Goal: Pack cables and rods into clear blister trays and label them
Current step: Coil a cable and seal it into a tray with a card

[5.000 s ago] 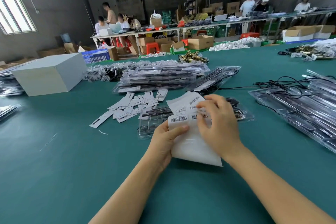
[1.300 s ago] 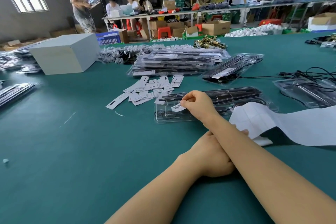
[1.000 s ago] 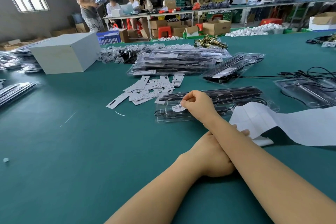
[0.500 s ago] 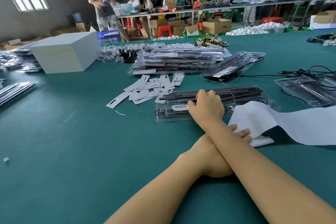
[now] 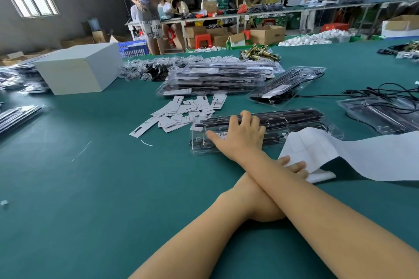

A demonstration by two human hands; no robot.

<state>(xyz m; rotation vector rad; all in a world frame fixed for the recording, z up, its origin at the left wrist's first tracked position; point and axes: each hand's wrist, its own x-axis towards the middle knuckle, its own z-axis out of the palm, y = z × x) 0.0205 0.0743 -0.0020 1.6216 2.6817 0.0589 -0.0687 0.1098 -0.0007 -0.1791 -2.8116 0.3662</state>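
Presently my right hand [image 5: 241, 136] lies flat, fingers straight, pressing the barcode label [image 5: 221, 135] onto the blister tray [image 5: 294, 124] on the green table [image 5: 90, 188]; my left hand [image 5: 294, 166], fingers extended, rests on the label sheet [image 5: 353, 154].

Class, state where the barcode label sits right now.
In the head view the barcode label is stuck on the near clear blister tray, centre-right, just beside the right hand pressing there.

Left hand [image 5: 292, 169] mostly hidden under the right forearm — barcode label [image 5: 221, 135] print too small to read.
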